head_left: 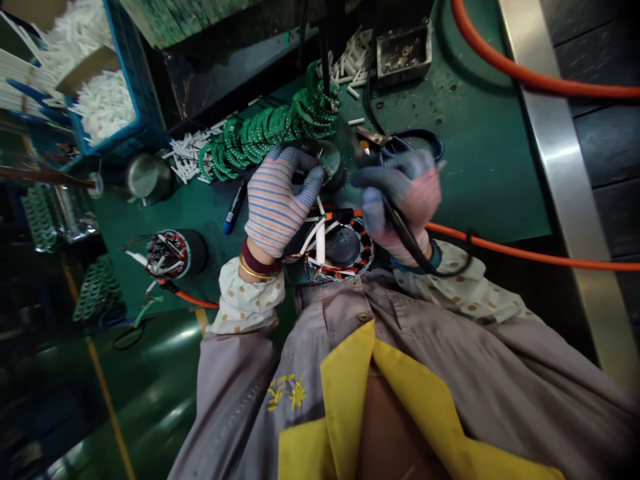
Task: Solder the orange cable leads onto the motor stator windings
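My left hand (280,200), in a striped glove, is closed in a pinch on thin red and white wire ends above a motor stator (340,250) with copper windings and white sleeves. My right hand (400,193), gloved and blurred by motion, grips a pair of black-handled scissors (395,143) whose blades point toward the wires. The stator lies on the green bench right in front of my body. A round dark part (330,163) sits just behind my left fingers.
A second stator (173,253) lies at the left. Coiled green beaded strips (265,130), loose white sleeves (350,60), a blue marker (234,208), a metal tray (404,50), a blue crate (127,100) and an orange hose (525,253) surround the work.
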`<state>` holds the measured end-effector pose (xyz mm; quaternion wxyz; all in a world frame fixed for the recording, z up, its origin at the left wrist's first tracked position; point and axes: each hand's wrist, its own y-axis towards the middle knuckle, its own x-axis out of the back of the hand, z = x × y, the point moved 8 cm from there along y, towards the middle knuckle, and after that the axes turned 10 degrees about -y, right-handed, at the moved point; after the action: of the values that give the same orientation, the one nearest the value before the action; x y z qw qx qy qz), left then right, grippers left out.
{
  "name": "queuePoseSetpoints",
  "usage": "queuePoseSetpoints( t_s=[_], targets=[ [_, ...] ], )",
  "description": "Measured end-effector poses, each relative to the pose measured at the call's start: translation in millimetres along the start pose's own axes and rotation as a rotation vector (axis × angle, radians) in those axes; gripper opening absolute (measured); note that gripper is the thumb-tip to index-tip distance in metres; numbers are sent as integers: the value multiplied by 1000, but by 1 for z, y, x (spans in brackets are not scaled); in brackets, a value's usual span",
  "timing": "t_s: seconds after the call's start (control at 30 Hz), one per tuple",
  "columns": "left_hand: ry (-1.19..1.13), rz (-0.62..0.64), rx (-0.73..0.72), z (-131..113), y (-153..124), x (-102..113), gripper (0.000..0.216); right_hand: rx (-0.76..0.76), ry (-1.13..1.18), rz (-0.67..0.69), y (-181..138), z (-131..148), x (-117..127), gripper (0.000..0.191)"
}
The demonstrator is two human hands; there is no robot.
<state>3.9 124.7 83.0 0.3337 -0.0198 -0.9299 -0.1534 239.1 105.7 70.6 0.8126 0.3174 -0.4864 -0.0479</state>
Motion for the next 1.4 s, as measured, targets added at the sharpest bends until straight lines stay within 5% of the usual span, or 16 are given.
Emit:
queuePoseSetpoints(
  t_s=[0.17,0.3,0.6,0.8,0.97,1.07,1.13,1.3,1.4],
  targets=[
    [4,-3,21,-12,2,5,42,93,272,-53,-30,-5,2,74],
    [2,6,4,-14,2,5,36,101,216,56,-33,-6,-10,79],
    [51,-13,35,-23,-1,7,32,61,194,29,-36,-5,-13,98],
    [84,-27,39,-26,-2,4,28,72,192,44,-34,-7,-8,87],
    [92,-34,44,-29,-3,0,28,182,321,-277,-27,4,27,68],
    [86,-23,40,-29,-3,-1,30,122,302,-387,-17,6,32,62],
    [76,-12,42,-27,-2,-2,33,69,201,-333,-3,8,23,61],
    [66,-18,-33,-28,0,3,40,73,5,92,26,16,-20,39],
    [100,-5,-31,-29,1,6,36,41,10,124,27,13,-21,40]
  ],
)
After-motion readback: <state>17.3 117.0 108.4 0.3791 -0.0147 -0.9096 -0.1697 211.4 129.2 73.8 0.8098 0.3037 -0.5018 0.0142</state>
